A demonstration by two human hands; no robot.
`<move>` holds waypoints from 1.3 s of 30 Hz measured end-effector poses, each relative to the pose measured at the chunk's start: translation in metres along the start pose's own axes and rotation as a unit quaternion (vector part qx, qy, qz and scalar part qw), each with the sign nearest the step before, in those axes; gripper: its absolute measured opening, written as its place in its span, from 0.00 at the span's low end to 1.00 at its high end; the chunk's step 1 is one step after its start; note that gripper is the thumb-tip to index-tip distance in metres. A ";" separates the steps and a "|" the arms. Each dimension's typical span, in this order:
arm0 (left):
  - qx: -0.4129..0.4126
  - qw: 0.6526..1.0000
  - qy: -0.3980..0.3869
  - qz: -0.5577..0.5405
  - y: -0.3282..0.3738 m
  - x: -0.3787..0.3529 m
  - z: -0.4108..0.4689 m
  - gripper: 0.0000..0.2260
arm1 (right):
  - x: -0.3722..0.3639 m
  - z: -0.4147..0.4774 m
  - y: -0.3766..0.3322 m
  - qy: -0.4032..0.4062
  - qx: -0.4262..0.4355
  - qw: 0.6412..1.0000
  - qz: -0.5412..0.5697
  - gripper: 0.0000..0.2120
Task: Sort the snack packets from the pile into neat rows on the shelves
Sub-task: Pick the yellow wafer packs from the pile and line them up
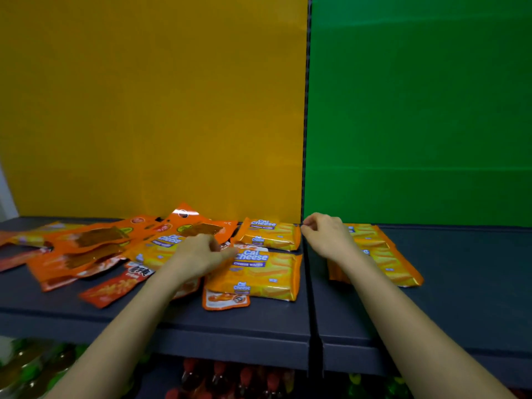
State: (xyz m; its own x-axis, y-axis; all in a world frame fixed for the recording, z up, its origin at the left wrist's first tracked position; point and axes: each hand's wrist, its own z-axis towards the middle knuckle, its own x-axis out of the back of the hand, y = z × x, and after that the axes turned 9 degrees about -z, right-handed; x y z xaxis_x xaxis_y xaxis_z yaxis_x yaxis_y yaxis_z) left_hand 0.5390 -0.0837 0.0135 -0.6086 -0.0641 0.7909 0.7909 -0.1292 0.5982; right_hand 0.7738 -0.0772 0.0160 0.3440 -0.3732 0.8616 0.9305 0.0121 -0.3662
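Observation:
A loose pile of orange and red snack packets (86,249) lies on the left dark shelf (230,321). Two yellow Cal Cheese wafer packs (267,272) lie at its right end, one behind the other. More Cal Cheese packs (383,254) are stacked on the right shelf (475,277). My left hand (198,254) rests on the pile, fingers pinching at the left edge of the nearer wafer pack. My right hand (325,234) hovers over the gap between the shelves with curled fingers, nothing visible in it.
An orange back panel (149,110) stands behind the left shelf, a green one (417,110) behind the right. A small orange sachet (226,300) pokes out under the near wafer pack. Bottles and bright packets fill the lower shelf (230,381).

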 end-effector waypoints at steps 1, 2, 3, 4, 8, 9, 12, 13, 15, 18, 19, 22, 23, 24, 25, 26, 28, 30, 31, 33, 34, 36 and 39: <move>-0.004 1.000 -0.017 -0.005 -0.001 -0.001 0.000 0.23 | -0.004 0.005 -0.005 -0.011 -0.009 1.000 -0.003 0.15; -0.005 1.000 -0.029 -0.009 -0.002 -0.002 0.000 0.24 | -0.008 0.010 -0.009 -0.023 -0.019 1.000 -0.007 0.15; -0.005 0.999 -0.038 -0.006 -0.003 -0.004 0.001 0.25 | -0.012 0.014 -0.011 -0.034 -0.028 0.999 -0.013 0.15; -0.006 0.999 -0.045 0.000 -0.004 -0.006 0.002 0.25 | -0.016 0.018 -0.014 -0.045 -0.035 0.998 -0.022 0.16; 0.008 0.996 -0.081 -0.043 -0.008 -0.013 0.006 0.31 | -0.024 0.029 -0.020 -0.089 -0.074 0.992 -0.049 0.20; 0.008 0.995 -0.086 -0.052 -0.009 -0.014 0.008 0.32 | -0.024 0.031 -0.021 -0.103 -0.080 0.990 -0.056 0.22; 0.009 0.988 -0.120 -0.098 -0.011 -0.015 0.011 0.32 | -0.026 0.037 -0.025 -0.148 -0.089 0.983 -0.053 0.29; 0.013 0.983 -0.133 -0.122 -0.010 -0.015 0.012 0.30 | -0.028 0.038 -0.025 -0.162 -0.092 0.982 -0.044 0.30; 0.012 0.975 -0.158 -0.153 -0.009 -0.014 0.012 0.23 | -0.033 0.041 -0.024 -0.173 -0.099 0.979 -0.032 0.32; 0.001 0.963 -0.175 -0.203 -0.006 -0.014 0.010 0.15 | -0.041 0.047 -0.022 -0.173 -0.113 0.978 -0.028 0.37; -0.001 0.959 -0.176 -0.224 -0.005 -0.014 0.009 0.15 | -0.043 0.048 -0.022 -0.174 -0.117 0.977 -0.025 0.38; 0.009 0.948 -0.172 -0.269 -0.007 -0.015 0.010 0.18 | -0.045 0.054 -0.022 -0.176 -0.121 0.977 -0.003 0.38; 0.011 0.944 -0.167 -0.284 -0.007 -0.015 0.009 0.21 | -0.045 0.055 -0.023 -0.182 -0.120 0.976 0.013 0.38; 0.015 0.940 -0.159 -0.300 -0.008 -0.016 0.009 0.26 | -0.045 0.057 -0.023 -0.187 -0.120 0.974 0.033 0.38; 0.020 0.937 -0.149 -0.316 -0.009 -0.016 0.009 0.28 | -0.044 0.058 -0.024 -0.191 -0.121 0.973 0.053 0.38; 0.024 0.933 -0.140 -0.331 -0.009 -0.016 0.009 0.28 | -0.045 0.059 -0.024 -0.192 -0.125 0.971 0.076 0.38; 0.025 0.921 -0.122 -0.369 -0.009 -0.017 0.008 0.23 | -0.043 0.058 -0.024 -0.190 -0.135 0.963 0.132 0.38; 0.017 0.910 -0.098 -0.403 -0.008 -0.017 0.007 0.21 | -0.041 0.055 -0.025 -0.204 -0.136 0.946 0.214 0.31; 0.011 0.904 -0.087 -0.418 -0.009 -0.017 0.006 0.21 | -0.041 0.053 -0.025 -0.216 -0.129 0.934 0.252 0.26; -0.001 0.891 -0.074 -0.447 -0.010 -0.016 0.004 0.20 | -0.042 0.052 -0.023 -0.206 -0.121 0.919 0.314 0.20; -0.005 0.884 -0.072 -0.462 -0.011 -0.015 0.003 0.18 | -0.042 0.052 -0.021 -0.193 -0.117 0.917 0.329 0.19; 0.000 0.870 -0.067 -0.489 -0.013 -0.015 0.002 0.16 | -0.042 0.053 -0.019 -0.169 -0.113 0.919 0.339 0.17; 0.001 0.840 -0.056 -0.539 -0.016 -0.012 0.000 0.15 | -0.037 0.056 -0.017 -0.111 -0.106 0.936 0.318 0.17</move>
State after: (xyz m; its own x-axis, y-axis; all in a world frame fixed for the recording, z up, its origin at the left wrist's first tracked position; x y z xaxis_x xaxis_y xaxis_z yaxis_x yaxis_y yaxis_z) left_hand 0.5336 -0.0804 -0.0053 -0.9620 0.1819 -0.2038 -0.2162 -0.0510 0.9750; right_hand 0.7522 -0.0118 0.0101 0.8590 -0.1504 0.4894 0.4914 -0.0266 -0.8706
